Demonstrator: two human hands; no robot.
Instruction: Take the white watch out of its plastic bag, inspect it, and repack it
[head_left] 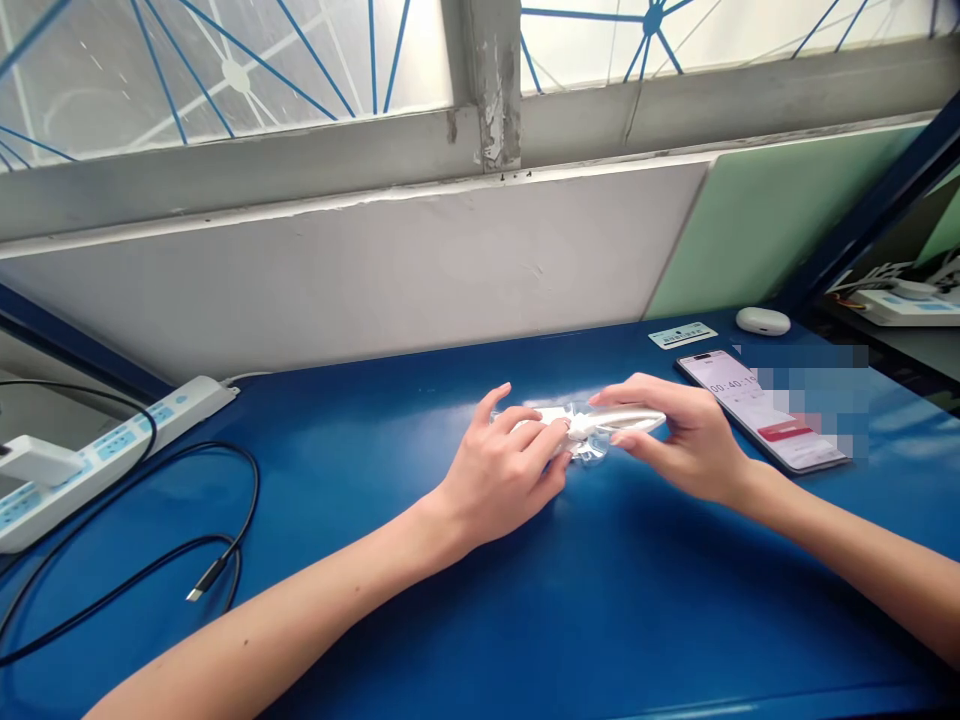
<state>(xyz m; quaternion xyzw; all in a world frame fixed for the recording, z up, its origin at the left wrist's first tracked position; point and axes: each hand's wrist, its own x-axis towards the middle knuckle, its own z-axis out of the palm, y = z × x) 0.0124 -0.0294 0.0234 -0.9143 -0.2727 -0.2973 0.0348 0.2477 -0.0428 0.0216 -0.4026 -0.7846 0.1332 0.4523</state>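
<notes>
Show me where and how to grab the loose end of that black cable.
Best, I'd say, by the black plug body, just behind its metal tip, pinching across its sides from above: the slim, straight body lies on the blue table with its top uncovered, while the tip points left and toward the camera.

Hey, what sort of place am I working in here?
Probably a workshop bench: a blue table with a power strip on it, below a window frame with peeling paint.
</notes>
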